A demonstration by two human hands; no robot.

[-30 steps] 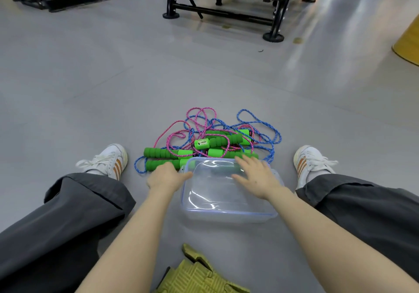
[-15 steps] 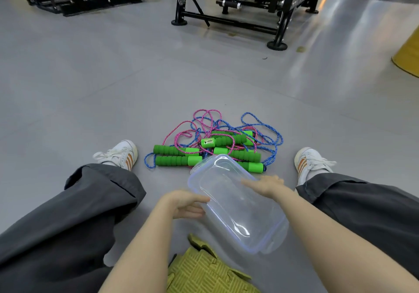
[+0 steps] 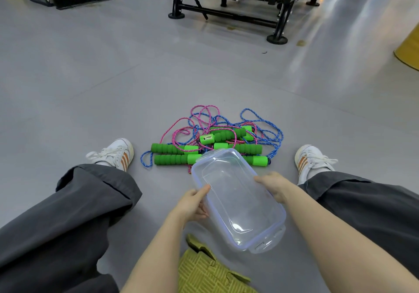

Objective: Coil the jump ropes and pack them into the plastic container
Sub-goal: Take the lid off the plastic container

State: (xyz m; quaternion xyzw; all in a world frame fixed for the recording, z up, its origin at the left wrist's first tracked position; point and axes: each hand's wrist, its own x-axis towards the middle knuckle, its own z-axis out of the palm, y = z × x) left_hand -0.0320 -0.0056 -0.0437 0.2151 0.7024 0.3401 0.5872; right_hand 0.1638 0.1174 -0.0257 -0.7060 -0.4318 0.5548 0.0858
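Notably, the tangled jump ropes (image 3: 215, 138), pink and blue cords with green foam handles, lay uncoiled on the floor just beyond the far end of the clear plastic container (image 3: 240, 202). Container was empty and tilted, apparently off the floor, long axis running from the ropes back toward the body. Left hand (image 3: 192, 204) gripped its left long edge, thumb over the rim; right hand (image 3: 272, 186) clasped the right edge. Judgement: ropes lay straight ahead, about equally near either hand; container probably wants setting down first.

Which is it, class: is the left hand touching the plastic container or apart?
Touching. The head view shows the left hand gripping the plastic container, thumb over its rim.
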